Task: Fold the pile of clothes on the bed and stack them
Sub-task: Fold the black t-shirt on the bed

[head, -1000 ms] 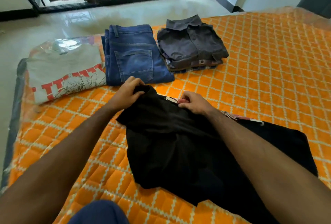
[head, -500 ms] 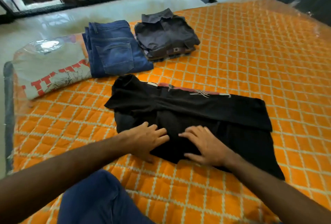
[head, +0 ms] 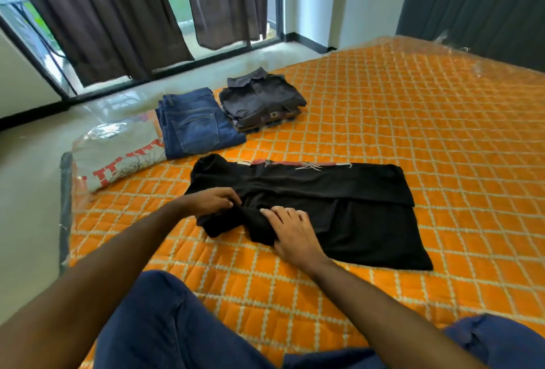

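Observation:
A black shirt (head: pixel 354 206) lies spread on the orange quilted bed (head: pixel 413 109), its far side folded over toward me. My left hand (head: pixel 212 200) pinches the bunched near sleeve of the shirt with curled fingers. My right hand (head: pixel 290 227) grips the same sleeve from the right, fingers on top and thumb under the cloth. Beyond the shirt stand three folded items in a row: a grey printed T-shirt (head: pixel 118 153), blue jeans (head: pixel 194 124) and a stack of dark shirts (head: pixel 262 100).
My knees in blue trousers (head: pixel 177 324) rest on the bed's near side. The bed's left edge (head: pixel 65 191) drops to a glossy floor. Dark curtains (head: pixel 118 15) hang over a glass door at the back.
Both hands went from the collar to lying flat on the shirt's near part, and now they have gathered the near sleeve. The camera has tilted up, showing more of the room.

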